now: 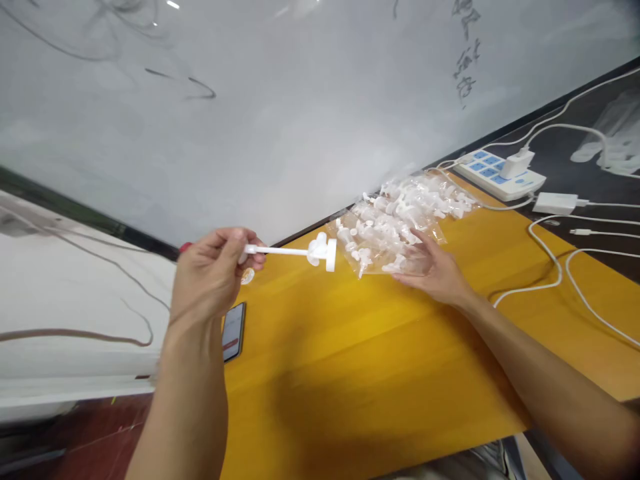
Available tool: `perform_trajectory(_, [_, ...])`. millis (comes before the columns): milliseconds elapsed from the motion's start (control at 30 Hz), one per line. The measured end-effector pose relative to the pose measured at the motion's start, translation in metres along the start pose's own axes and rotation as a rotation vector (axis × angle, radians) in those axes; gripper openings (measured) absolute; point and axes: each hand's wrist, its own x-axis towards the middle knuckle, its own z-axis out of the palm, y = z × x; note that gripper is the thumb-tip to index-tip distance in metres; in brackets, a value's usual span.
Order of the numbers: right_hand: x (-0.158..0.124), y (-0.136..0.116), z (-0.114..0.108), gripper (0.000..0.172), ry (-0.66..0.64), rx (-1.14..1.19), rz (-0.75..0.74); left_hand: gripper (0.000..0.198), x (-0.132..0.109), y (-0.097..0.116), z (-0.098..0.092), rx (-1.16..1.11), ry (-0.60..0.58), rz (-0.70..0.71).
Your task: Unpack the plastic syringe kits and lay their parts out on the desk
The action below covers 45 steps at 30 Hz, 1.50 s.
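My left hand [213, 267] is closed on one end of a white plastic dispenser pump [317, 251], held sideways above the table. Its thin stem points right and ends in a wide round collar. To the right, my right hand [440, 270] has its thumb and fingers apart at the near edge of a clear plastic bag [380, 227]. Several similar white plastic parts lie inside that bag. Some fingertips of the right hand are hard to make out against the bag.
A phone [233, 331] and a small clear round piece [247, 275] lie on the yellow table [350, 373] by my left hand. A power strip [500, 175], a white adapter [555, 203] and loose white cables are at the right. A whiteboard [280, 133] stands behind.
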Motion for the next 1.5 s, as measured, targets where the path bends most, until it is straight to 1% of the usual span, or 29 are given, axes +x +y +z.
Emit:
perform_trajectory(67, [0.000,0.007,-0.001,0.096,-0.013,-0.082,-0.064,0.041,-0.009,-0.029,-0.014,-0.053,0.006,-0.106])
perform_trajectory(133, [-0.001,0.014,-0.004,0.085,-0.033,-0.180,-0.124,0.044,-0.020,-0.060,-0.021,-0.080,0.004,-0.227])
perform_trajectory(200, [-0.002,0.020,-0.006,0.075,-0.064,-0.327,-0.196,0.049,-0.033,-0.092,-0.025,-0.095,0.001,-0.328])
perform_trajectory(300, [-0.003,0.024,-0.005,0.069,-0.112,-0.522,-0.295,0.054,-0.055,-0.136,-0.027,-0.089,0.016,-0.401])
perform_trajectory(400, [-0.005,0.023,-0.003,0.073,-0.179,-0.630,-0.365,0.056,-0.077,-0.169,-0.024,-0.062,0.015,-0.440])
perform_trajectory(467, [-0.007,0.021,-0.004,0.085,-0.242,-0.728,-0.425,0.057,-0.088,-0.185,-0.022,-0.029,-0.010,-0.452])
perform_trajectory(533, [-0.009,0.021,-0.010,0.103,-0.281,-0.817,-0.430,0.053,-0.096,-0.194,-0.022,0.027,-0.043,-0.442])
perform_trajectory(600, [-0.012,0.022,-0.017,0.115,-0.284,-0.873,-0.370,0.045,-0.102,-0.197,-0.023,0.091,-0.055,-0.418])
perform_trajectory(633, [-0.013,0.024,-0.021,0.118,-0.283,-0.881,-0.336,0.039,-0.105,-0.196,-0.023,0.133,-0.035,-0.388])
perform_trajectory(667, [-0.014,0.025,-0.024,0.120,-0.290,-0.875,-0.310,0.034,-0.108,-0.194,-0.022,0.195,-0.005,-0.326])
perform_trajectory(700, [-0.014,0.027,-0.027,0.120,-0.303,-0.863,-0.293,0.029,-0.112,-0.191,-0.020,0.265,0.022,-0.228])
perform_trajectory(733, [-0.014,0.029,-0.028,0.118,-0.317,-0.849,-0.285,0.024,-0.117,-0.187,-0.016,0.325,0.014,-0.102])
perform_trajectory(767, [-0.014,0.030,-0.029,0.115,-0.330,-0.835,-0.285,0.019,-0.121,-0.182,-0.010,0.364,-0.033,0.031])
perform_trajectory(800, [-0.014,0.032,-0.029,0.112,-0.339,-0.822,-0.292,0.014,-0.126,-0.176,-0.002,0.377,-0.111,0.153])
perform_trajectory(833, [-0.013,0.033,-0.028,0.109,-0.340,-0.810,-0.300,0.011,-0.129,-0.170,0.007,0.359,-0.208,0.243])
perform_trajectory(867, [-0.013,0.033,-0.028,0.106,-0.334,-0.799,-0.309,0.011,-0.132,-0.164,0.018,0.313,-0.298,0.289])
perform_trajectory(900, [-0.013,0.034,-0.027,0.105,-0.328,-0.787,-0.317,0.011,-0.134,-0.157,0.029,0.269,-0.355,0.310])
perform_trajectory(1000, [-0.014,0.033,-0.025,0.103,-0.326,-0.744,-0.317,0.014,-0.130,-0.142,0.061,0.190,-0.392,0.340])
perform_trajectory(1033, [-0.015,0.032,-0.025,0.103,-0.330,-0.726,-0.313,0.016,-0.126,-0.138,0.070,0.172,-0.424,0.342])
perform_trajectory(1133, [-0.017,0.029,-0.023,0.101,-0.344,-0.678,-0.309,0.024,-0.117,-0.131,0.095,0.190,-0.595,0.314])
perform_trajectory(1200, [-0.017,0.027,-0.022,0.102,-0.345,-0.666,-0.305,0.029,-0.112,-0.130,0.111,0.255,-0.661,0.288])
perform_trajectory(1267, [-0.017,0.025,-0.021,0.104,-0.354,-0.665,-0.291,0.031,-0.109,-0.129,0.124,0.311,-0.662,0.279])
perform_trajectory(1367, [-0.017,0.024,-0.020,0.108,-0.358,-0.651,-0.275,0.028,-0.106,-0.126,0.138,0.371,-0.658,0.251])
perform_trajectory(1500, [-0.017,0.027,-0.021,0.112,-0.337,-0.636,-0.257,0.031,-0.103,-0.120,0.149,0.455,-0.580,0.163])
